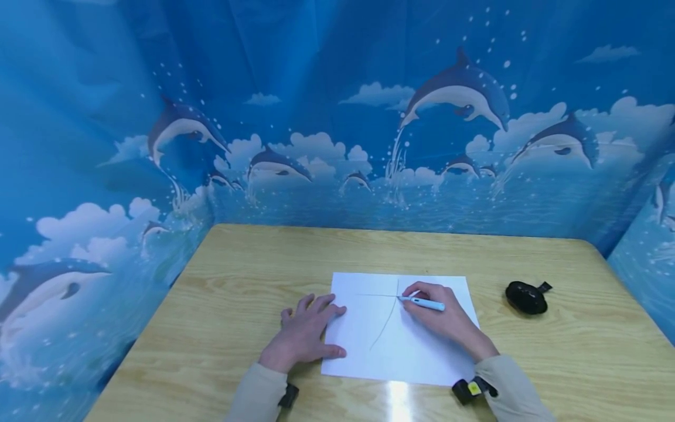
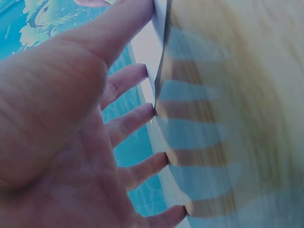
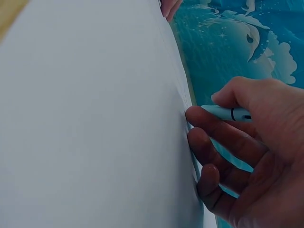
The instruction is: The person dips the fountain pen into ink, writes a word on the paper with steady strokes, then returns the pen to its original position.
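Note:
A white sheet of paper (image 1: 358,351) lies on the wooden table and bears a thin horizontal line, a short vertical line and a long curve running down to the left. My right hand (image 1: 440,310) pinches a light blue pen (image 1: 428,303) between thumb and fingers, its tip at the crossing of the lines. The right wrist view shows the pen (image 3: 221,112) partly hidden by the thumb and fingers. My left hand (image 1: 304,335) is spread over the sheet's left edge, thumb and some fingertips on the paper. In the left wrist view, its fingers (image 2: 137,171) look straight and apart.
To the right of the paper sits a glossy black object (image 1: 527,298) with a small tab. The wooden table (image 1: 253,258) is bordered at the back and left by a blue curtain (image 1: 316,199) printed with dolphins. Each wrist wears a small black device.

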Demonstrator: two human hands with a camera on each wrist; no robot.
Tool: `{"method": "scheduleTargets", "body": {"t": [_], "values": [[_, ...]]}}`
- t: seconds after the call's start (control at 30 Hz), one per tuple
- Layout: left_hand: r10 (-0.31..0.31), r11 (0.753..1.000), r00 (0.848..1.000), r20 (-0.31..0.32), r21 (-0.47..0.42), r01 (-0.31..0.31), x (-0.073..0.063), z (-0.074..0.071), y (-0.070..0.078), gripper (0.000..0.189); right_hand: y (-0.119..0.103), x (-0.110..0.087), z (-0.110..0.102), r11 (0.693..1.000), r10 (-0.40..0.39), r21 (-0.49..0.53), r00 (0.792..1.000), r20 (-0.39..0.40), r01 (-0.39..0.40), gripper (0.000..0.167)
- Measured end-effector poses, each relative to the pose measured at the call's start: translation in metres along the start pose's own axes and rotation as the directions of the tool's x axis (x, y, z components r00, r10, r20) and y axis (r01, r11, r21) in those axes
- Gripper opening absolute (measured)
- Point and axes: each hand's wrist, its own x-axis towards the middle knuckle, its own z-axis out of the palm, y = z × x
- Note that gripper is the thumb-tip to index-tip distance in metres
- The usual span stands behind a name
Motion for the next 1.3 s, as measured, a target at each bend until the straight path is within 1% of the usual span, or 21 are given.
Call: {"method": "scheduleTargets", "body": {"t": [0.33, 0.6, 0.8, 1.03, 1.17, 1.3], "values": [[-0.005, 1.0, 1.0, 0.005, 0.007, 0.005, 0.0005, -0.0014, 0.0006, 0.078, 0.0008, 0.0022, 0.0013, 1.0, -0.003, 0.0, 1.0, 0.001, 0.003, 0.01], [-0.009, 1.0, 1.0, 0.008, 0.01, 0.009, -0.0005, -0.0015, 0.0011, 0.078, -0.0015, 0.0043, 0.0024, 1.0, 0.031, -0.005, 1.0, -0.001, -0.031, 0.009], [-0.009, 1.0, 1.0, -0.002, 0.019, 0.009, 0.0002, -0.0005, 0.0001, 0.078, -0.0034, 0.0066, 0.0013, 0.998, 0.057, -0.012, 0.998, -0.004, -0.057, 0.007], [-0.011, 1.0, 1.0, 0.001, 0.019, 0.011, 0.0007, -0.0005, 0.0005, 0.079, -0.0069, 0.0065, -0.0019, 0.995, 0.096, -0.005, 0.995, 0.018, -0.096, 0.007], [-0.011, 1.0, 1.0, -0.002, 0.019, 0.011, 0.0011, -0.0002, 0.0, 0.079, -0.0075, 0.0054, -0.0026, 0.995, 0.102, -0.006, 0.995, 0.023, -0.102, 0.007], [-0.019, 1.0, 1.0, 0.014, 0.018, 0.019, 0.0012, 0.0011, -0.0006, 0.079, -0.0079, 0.0029, -0.0024, 0.994, 0.106, -0.017, 0.994, 0.031, -0.105, 0.006]]}}
